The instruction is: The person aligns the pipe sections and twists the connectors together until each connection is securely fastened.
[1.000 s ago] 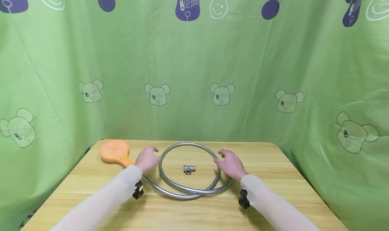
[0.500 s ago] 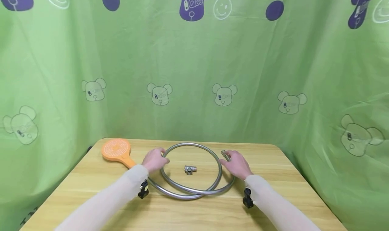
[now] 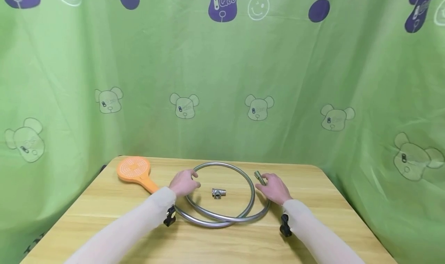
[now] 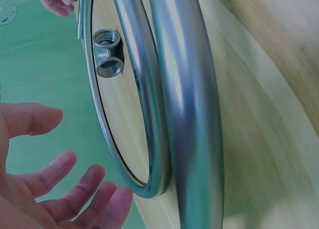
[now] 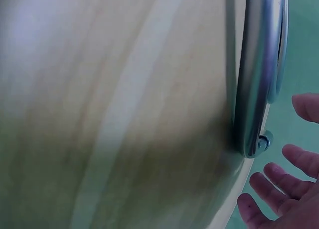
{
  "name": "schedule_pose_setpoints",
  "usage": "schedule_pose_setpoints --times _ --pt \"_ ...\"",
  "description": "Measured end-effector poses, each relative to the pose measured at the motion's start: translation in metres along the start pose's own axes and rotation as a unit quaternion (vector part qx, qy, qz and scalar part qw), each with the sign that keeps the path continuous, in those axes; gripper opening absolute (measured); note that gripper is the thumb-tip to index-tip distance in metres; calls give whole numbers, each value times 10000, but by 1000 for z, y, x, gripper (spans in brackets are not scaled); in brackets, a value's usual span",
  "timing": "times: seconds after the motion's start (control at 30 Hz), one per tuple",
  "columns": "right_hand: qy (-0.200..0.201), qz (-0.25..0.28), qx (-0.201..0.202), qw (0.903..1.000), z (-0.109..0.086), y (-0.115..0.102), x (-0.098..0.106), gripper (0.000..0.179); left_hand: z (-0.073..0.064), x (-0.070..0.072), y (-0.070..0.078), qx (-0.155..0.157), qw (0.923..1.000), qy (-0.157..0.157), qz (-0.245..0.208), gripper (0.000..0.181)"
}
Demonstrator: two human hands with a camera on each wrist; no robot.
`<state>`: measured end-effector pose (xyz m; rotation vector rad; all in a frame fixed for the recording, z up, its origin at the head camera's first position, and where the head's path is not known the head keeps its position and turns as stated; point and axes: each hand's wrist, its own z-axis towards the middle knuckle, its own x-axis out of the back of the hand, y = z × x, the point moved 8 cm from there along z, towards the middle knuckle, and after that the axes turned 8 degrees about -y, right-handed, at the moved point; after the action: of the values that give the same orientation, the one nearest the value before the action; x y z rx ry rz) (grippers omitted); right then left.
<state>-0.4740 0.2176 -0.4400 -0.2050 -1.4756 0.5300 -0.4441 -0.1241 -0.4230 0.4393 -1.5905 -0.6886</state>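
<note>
A silver shower hose [image 3: 215,164] lies coiled in loops on the table. Over the left side of the coil hovers my left hand [image 3: 184,183], its fingers loosely bent and apart, holding nothing. My right hand [image 3: 276,189] is beside the hose's free end [image 3: 259,176], thumb and fingers spread around it without gripping; the right wrist view shows a gap between the fingers [image 5: 284,181] and the hose [image 5: 256,64]. Inside the coil sits a small chrome tee fitting [image 3: 218,193], whose threaded openings show in the left wrist view.
An orange shower head [image 3: 133,168] lies at the table's back left, its handle partly behind the left sleeve. The wooden table [image 3: 299,233] ends close to a green curtain [image 3: 222,136] with printed bears. A black wrist camera [image 3: 169,216] is strapped under each sleeve.
My left hand has moved right, over the coil's left side. The right hand has shifted slightly right, and the hose's free end has come into sight by its fingers. The view has drifted a little.
</note>
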Motion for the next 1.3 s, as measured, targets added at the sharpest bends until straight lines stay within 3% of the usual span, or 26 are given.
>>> schedule_pose_setpoints --times 0.4,0.87,1.07,1.3 --pt "-267 -163 -269 9991 11 9 1 62 0 -1 -3 16 9997 69 213 39" --pt "-513 -399 -440 9969 25 27 -9 65 -5 -7 2 16 9998 -90 185 42" --pt "-519 -634 -506 9954 26 28 -11 55 -5 -7 7 -60 9996 -79 274 42" --pt "-512 -509 -579 9957 28 27 -12 51 -7 -5 9 2 9993 -109 348 40"
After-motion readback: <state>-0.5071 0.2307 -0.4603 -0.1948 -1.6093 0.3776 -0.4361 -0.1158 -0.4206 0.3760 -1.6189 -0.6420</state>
